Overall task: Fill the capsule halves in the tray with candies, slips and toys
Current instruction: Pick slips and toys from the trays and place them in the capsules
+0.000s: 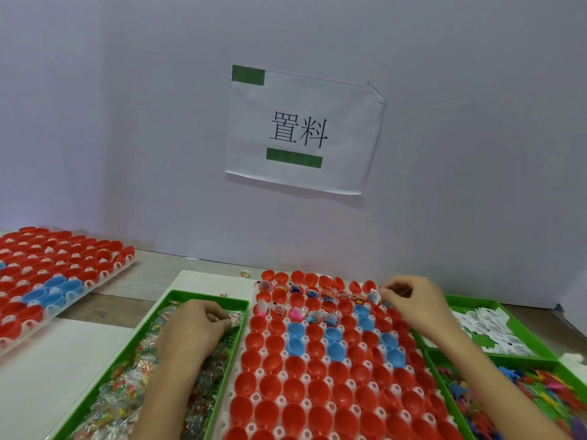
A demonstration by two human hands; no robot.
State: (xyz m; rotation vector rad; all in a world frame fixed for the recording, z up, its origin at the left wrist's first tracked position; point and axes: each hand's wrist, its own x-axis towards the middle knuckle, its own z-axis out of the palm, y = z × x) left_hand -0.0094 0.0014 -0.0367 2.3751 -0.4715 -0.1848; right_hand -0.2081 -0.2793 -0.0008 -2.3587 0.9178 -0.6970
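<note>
A white tray [254,398] in front of me holds rows of red capsule halves [305,389] and a few blue ones [295,330]. The two far rows contain small toys, white slips and candy packets. My left hand [193,328] reaches into the green tray of wrapped candies [127,385] on the left, its fingers curled on a clear packet [235,320]. My right hand [413,303] hovers over the tray's far right corner, pinching a white paper slip [374,295].
A second tray of filled red and blue capsule halves [47,277] lies at the far left. Green trays on the right hold white slips [486,331] and colourful plastic toys [540,395]. A paper sign [301,131] hangs on the wall close behind.
</note>
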